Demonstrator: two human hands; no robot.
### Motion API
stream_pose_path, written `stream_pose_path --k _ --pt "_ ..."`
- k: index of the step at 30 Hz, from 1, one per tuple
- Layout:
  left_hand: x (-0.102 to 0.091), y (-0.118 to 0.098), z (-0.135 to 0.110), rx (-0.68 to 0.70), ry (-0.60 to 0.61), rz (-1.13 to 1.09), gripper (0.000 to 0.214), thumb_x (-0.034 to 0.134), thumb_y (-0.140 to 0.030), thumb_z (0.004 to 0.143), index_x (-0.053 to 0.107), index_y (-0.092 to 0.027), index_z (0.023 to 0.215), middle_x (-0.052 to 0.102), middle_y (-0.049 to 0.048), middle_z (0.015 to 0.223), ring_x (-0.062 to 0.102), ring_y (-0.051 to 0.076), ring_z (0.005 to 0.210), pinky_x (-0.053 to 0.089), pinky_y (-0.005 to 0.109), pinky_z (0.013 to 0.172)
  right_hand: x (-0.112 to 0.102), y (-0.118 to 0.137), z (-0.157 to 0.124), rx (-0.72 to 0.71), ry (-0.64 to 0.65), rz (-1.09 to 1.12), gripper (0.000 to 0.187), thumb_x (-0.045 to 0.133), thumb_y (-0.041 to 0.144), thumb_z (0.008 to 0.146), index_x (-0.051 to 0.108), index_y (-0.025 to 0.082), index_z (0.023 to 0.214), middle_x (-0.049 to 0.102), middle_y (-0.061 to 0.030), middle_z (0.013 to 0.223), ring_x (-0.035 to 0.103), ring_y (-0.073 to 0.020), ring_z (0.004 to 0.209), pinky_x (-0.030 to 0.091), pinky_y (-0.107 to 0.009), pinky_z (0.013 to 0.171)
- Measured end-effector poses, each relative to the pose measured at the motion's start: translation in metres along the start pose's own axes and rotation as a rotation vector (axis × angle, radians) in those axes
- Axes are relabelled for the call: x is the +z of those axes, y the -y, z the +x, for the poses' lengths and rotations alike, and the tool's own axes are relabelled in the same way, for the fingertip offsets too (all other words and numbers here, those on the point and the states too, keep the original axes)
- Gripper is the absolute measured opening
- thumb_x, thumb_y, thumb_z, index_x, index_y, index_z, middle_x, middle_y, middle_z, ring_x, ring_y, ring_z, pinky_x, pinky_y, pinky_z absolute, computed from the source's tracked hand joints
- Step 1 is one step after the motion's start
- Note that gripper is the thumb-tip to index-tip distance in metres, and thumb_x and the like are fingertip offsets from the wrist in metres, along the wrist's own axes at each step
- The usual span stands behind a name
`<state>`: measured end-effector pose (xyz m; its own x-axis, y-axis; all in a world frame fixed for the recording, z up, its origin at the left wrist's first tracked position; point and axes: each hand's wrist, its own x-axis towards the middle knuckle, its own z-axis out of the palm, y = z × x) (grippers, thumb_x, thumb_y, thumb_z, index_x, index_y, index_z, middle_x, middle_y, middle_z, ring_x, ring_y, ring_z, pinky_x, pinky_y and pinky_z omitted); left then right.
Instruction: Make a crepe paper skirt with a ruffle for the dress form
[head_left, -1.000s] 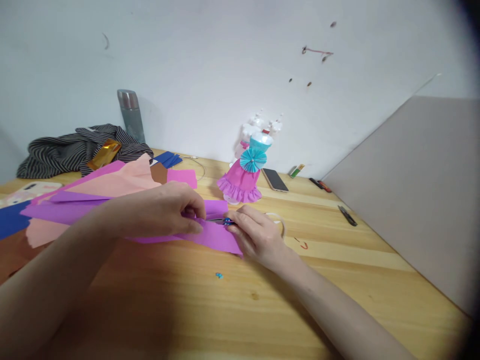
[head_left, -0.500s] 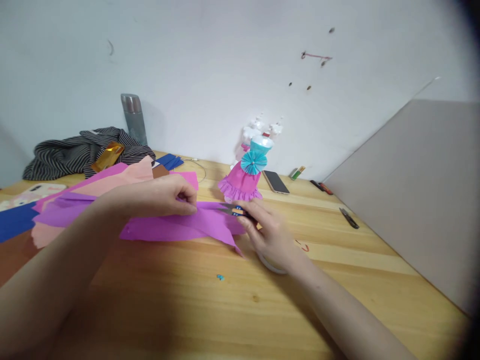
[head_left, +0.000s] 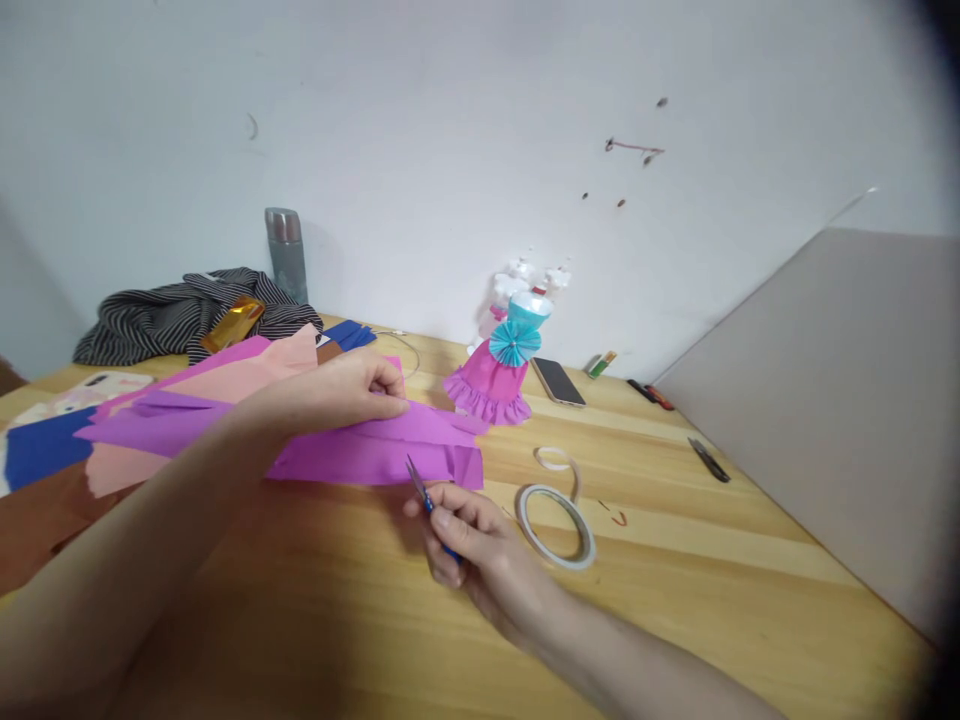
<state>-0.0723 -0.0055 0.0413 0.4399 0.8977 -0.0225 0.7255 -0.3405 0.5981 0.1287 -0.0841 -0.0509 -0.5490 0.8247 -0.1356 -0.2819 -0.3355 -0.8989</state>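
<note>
A sheet of purple crepe paper (head_left: 375, 462) lies across the table with a long cut strip along its upper side. My left hand (head_left: 352, 385) is closed, its fingers pinching the upper edge of the purple paper. In front of the paper, my right hand (head_left: 480, 540) is wrapped round blue-handled thread snips (head_left: 418, 484). Their pointed blades angle up and left, close to the sheet's lower edge. Most of the handle is hidden in the palm. Beyond the paper stands a small paper dress figure (head_left: 499, 375) with a turquoise top, a pleated fan rosette and a frilled pink skirt.
Right of my right hand lies a tape roll (head_left: 523, 520) with a loose curled end. A phone (head_left: 559, 382) and a box cutter (head_left: 709, 460) lie farther off. Peach paper (head_left: 255, 365), brown paper (head_left: 45, 520), striped cloth (head_left: 150, 320) and a flask (head_left: 286, 262) occupy the left.
My right hand has pulled the snips down and left, away from the paper's right part, uncovering the tape roll. My left hand keeps its pinch. The view has tilted slightly downward-left objects shifting right.
</note>
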Motion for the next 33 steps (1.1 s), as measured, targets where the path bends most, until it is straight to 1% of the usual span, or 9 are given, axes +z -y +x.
stream_pose_path --k 2,5,9,14,17,20,24,28,33 --pt "0.002 -0.001 -0.001 0.008 0.014 -0.019 0.014 0.052 -0.026 0.073 0.057 -0.017 0.063 0.048 -0.0045 0.061 0.04 0.008 0.055 0.028 0.021 0.049 0.002 -0.005 0.0 0.052 -0.03 0.087 0.032 0.074 0.04 0.074 0.063 0.013 0.086 0.046 0.0058 0.056 0.032 -0.0027 0.042 0.017 -0.021 0.045" --pt "0.002 -0.003 -0.002 0.013 0.012 -0.032 0.013 0.052 -0.025 0.072 0.058 -0.017 0.063 0.048 -0.0045 0.06 0.04 0.008 0.055 0.027 0.021 0.05 0.002 -0.008 0.002 0.093 -0.051 0.185 0.031 0.076 0.037 0.071 0.064 0.013 0.085 0.05 0.0042 0.06 0.035 -0.0021 0.042 0.018 -0.02 0.045" --pt "0.004 -0.007 -0.004 0.001 0.02 -0.058 0.014 0.052 -0.026 0.072 0.06 -0.017 0.063 0.051 -0.0036 0.061 0.043 0.009 0.057 0.029 0.021 0.05 0.0 -0.013 0.005 0.116 -0.023 0.319 0.028 0.076 0.036 0.072 0.065 0.013 0.084 0.051 0.0039 0.06 0.035 -0.0022 0.042 0.019 -0.02 0.044" --pt "0.008 -0.008 -0.002 -0.006 0.028 -0.027 0.015 0.051 -0.027 0.072 0.061 -0.017 0.067 0.053 -0.0026 0.063 0.045 0.01 0.059 0.031 0.021 0.051 0.002 -0.021 0.006 0.092 0.035 0.443 0.025 0.074 0.035 0.076 0.066 0.014 0.087 0.053 0.003 0.062 0.038 -0.0034 0.045 0.021 -0.02 0.045" --pt "0.009 -0.009 0.0 -0.001 0.046 -0.007 0.016 0.05 -0.027 0.072 0.061 -0.017 0.067 0.052 -0.0028 0.062 0.043 0.01 0.058 0.03 0.022 0.05 0.004 -0.023 0.006 0.079 0.044 0.485 0.024 0.073 0.035 0.077 0.066 0.014 0.088 0.054 0.0028 0.063 0.039 -0.0034 0.046 0.022 -0.019 0.046" --pt "0.009 -0.011 0.0 0.011 0.065 -0.009 0.016 0.049 -0.027 0.071 0.059 -0.016 0.065 0.05 -0.0032 0.06 0.041 0.01 0.057 0.03 0.022 0.05 0.007 -0.021 0.008 0.055 0.025 0.51 0.024 0.072 0.034 0.078 0.065 0.014 0.09 0.054 0.003 0.064 0.039 -0.0035 0.047 0.022 -0.019 0.046" --pt "0.009 -0.013 -0.001 0.018 0.074 -0.032 0.017 0.048 -0.028 0.07 0.059 -0.017 0.065 0.051 -0.0031 0.061 0.043 0.01 0.058 0.032 0.022 0.053 0.014 -0.016 0.012 0.027 -0.004 0.519 0.03 0.076 0.037 0.074 0.064 0.015 0.09 0.055 0.0038 0.063 0.036 -0.0036 0.046 0.02 -0.019 0.045" --pt "0.009 -0.011 -0.001 0.008 0.069 -0.026 0.018 0.048 -0.028 0.07 0.06 -0.016 0.066 0.052 -0.0025 0.061 0.044 0.011 0.058 0.032 0.023 0.053 0.018 -0.014 0.014 0.046 -0.027 0.537 0.03 0.075 0.039 0.075 0.063 0.016 0.09 0.055 0.0039 0.062 0.036 -0.0039 0.046 0.02 -0.02 0.046" --pt "0.007 -0.007 0.0 -0.005 0.046 -0.019 0.017 0.05 -0.029 0.071 0.062 -0.017 0.069 0.053 -0.0025 0.062 0.045 0.011 0.057 0.032 0.022 0.051 0.022 -0.015 0.013 0.057 -0.013 0.565 0.029 0.072 0.039 0.077 0.063 0.017 0.092 0.055 0.004 0.063 0.036 -0.0039 0.045 0.02 -0.02 0.046"
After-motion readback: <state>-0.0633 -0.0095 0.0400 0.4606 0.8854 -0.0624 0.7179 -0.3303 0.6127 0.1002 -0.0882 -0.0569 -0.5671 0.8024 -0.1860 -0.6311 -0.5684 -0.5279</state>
